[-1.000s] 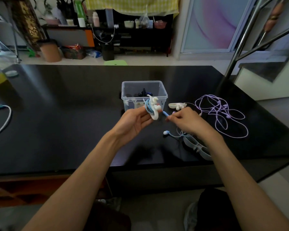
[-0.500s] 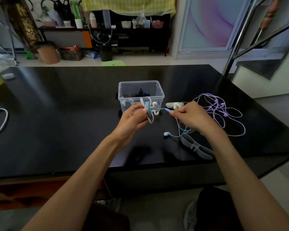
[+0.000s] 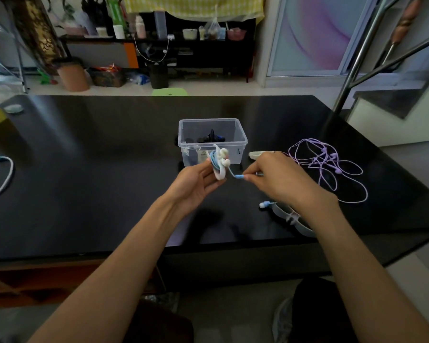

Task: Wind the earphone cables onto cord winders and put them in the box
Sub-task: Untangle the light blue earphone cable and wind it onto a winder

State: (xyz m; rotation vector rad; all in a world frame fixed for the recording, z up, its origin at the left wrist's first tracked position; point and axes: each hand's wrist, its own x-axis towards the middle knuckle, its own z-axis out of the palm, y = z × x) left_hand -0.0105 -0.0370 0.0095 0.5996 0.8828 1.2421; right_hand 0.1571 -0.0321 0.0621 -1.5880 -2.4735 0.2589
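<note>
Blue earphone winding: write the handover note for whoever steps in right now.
Left hand grips the white cord winder, blue cable wrapped on it.
Right hand pinches the blue plug end; one blue earbud lies on the table.
Clear box holds a dark wound set.
Left: finish this one, box it, then wind the purple earphones; spare winders beside the box.
</note>
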